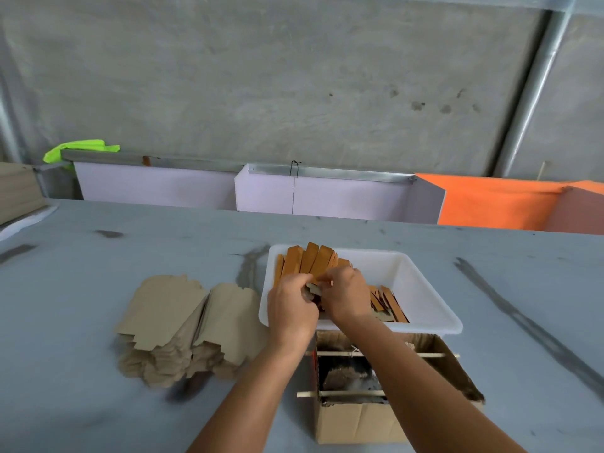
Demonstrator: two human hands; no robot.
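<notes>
Head view: over the white tray (412, 280), the left hand (291, 309) is gripping the fanned bunch of orange strips (309, 260) at its base, and the right hand (347, 297) is pinching it alongside. Loose strips (388, 305) are lying in the tray, so gathering seems partway done.

Both bare forearms reach forward, the left hand (292, 309) and right hand (347, 297) meeting, fingers curled and pinching.

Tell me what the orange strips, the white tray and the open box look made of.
Orange strips: thin stiff card or wood veneer, matte; unclear which.
White tray: likely plastic, smooth, rounded rim.
Open box: brown cardboard, matte, creased flaps.
</notes>
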